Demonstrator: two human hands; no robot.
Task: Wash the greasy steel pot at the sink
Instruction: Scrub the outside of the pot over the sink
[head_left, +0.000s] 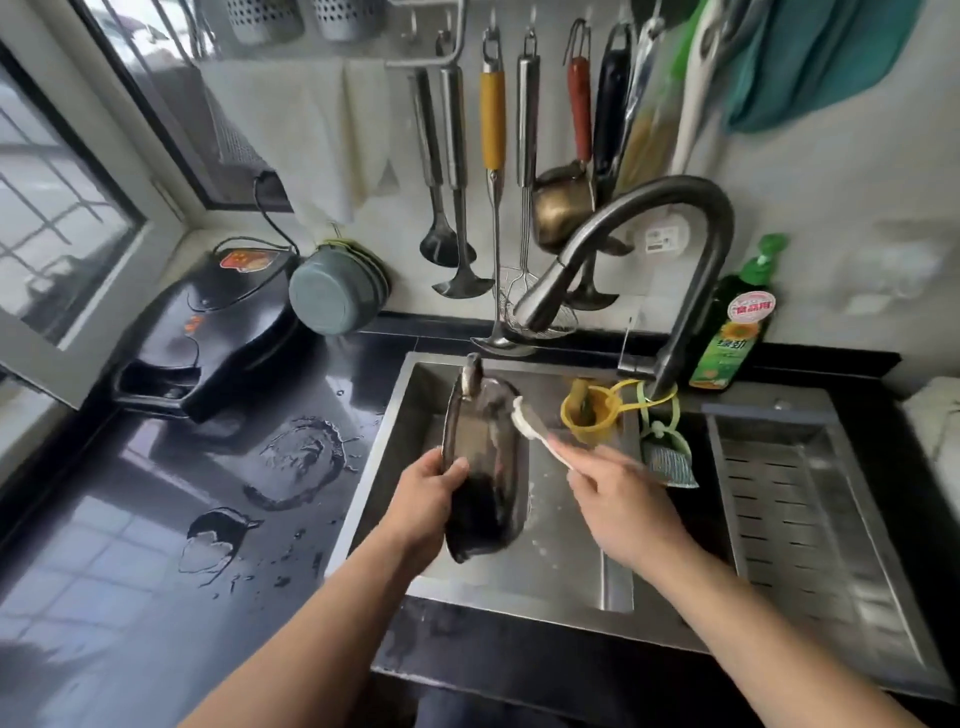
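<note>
Here, nearest the camera, two bare forearms reach forward over the front edge of the steel sink. The left hand grasps the steel pot by its rim, thumb on the outer wall and the other fingers hidden behind the pot. The pot is tipped on its side over the left basin, its dark base turned to the right and one handle pointing up toward the back wall. The right hand pinches the handle of a pale brush, its fingers curled round the handle; the brush head touches the pot's upper right edge. The brush and the right hand are blurred.

To the right, a perforated drain tray sits in the other basin. On the left the black bench carries pools and drops of water. Farther back on it lie a black electric griddle and a grey-green bowl leaning on its side against the wall. Behind the basin a yellow strainer cup and a striped scrubbing pad hang beside the dark curved tap, whose spout points toward the pot. A green bottle of dish soap stands just right of the tap. On the wall above hang ladles, a skimmer and a small brass pot.
</note>
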